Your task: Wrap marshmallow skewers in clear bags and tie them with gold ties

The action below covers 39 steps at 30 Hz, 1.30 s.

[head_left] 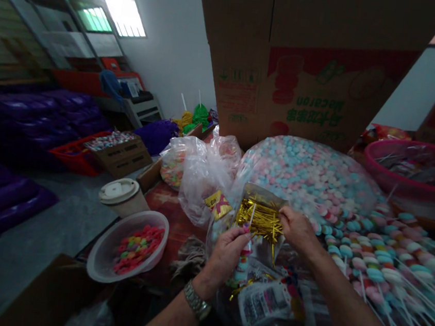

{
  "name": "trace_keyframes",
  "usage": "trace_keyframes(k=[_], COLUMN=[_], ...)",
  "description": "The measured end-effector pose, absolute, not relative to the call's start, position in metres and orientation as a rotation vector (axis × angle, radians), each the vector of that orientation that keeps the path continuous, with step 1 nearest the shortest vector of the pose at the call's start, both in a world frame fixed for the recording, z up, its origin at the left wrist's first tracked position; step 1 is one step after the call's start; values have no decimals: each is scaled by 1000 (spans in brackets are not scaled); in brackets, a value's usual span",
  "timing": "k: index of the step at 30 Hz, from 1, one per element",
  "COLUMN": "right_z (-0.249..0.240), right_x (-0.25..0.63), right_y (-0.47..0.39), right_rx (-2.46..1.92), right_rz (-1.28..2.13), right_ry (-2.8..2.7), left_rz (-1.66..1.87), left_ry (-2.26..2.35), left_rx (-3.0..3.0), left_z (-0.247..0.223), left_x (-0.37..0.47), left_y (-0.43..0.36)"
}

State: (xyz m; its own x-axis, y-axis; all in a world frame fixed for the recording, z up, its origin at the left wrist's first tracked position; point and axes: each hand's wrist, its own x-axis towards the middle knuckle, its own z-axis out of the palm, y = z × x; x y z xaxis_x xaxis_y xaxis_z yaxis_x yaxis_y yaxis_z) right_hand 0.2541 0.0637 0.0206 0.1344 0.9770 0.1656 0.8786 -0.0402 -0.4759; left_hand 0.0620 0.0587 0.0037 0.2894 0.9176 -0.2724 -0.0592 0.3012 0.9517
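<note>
My left hand [229, 250], with a metal watch on its wrist, is closed around the gathered neck of a wrapped candy skewer [247, 248]. The skewer's white stick points up, and its pastel candies hang below the fingers. My right hand [298, 231] is closed at the right edge of a pile of gold twist ties [256, 216], its fingertips pinched on the ties. The ties lie in an opened clear bag just beyond both hands. Beneath the hands are printed clear packets [265, 300] and a few loose gold ties.
A translucent bowl [95, 254] of colourful ring candies stands left, beside a lidded paper cup [121, 194]. A big bag of pastel candies [302, 167] lies behind. Candy skewers [378, 263] are heaped right, near a pink basin [412, 189]. A large carton [245, 83] stands at the back.
</note>
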Motion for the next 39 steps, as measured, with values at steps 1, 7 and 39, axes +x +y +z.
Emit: trace_keyframes(k=[1, 7, 39], right_z=[21, 19, 5], right_x=[254, 233, 201], right_y=[60, 37, 13], right_rx=[-1920, -1621, -1469], right_rz=[323, 610, 1036], right_ry=[-1748, -1636, -1361], left_rz=[836, 808, 758], left_ry=[1058, 1058, 956], left_rx=[1057, 1173, 1332], left_z=[3, 0, 19], left_x=[65, 76, 57], left_y=[59, 61, 37])
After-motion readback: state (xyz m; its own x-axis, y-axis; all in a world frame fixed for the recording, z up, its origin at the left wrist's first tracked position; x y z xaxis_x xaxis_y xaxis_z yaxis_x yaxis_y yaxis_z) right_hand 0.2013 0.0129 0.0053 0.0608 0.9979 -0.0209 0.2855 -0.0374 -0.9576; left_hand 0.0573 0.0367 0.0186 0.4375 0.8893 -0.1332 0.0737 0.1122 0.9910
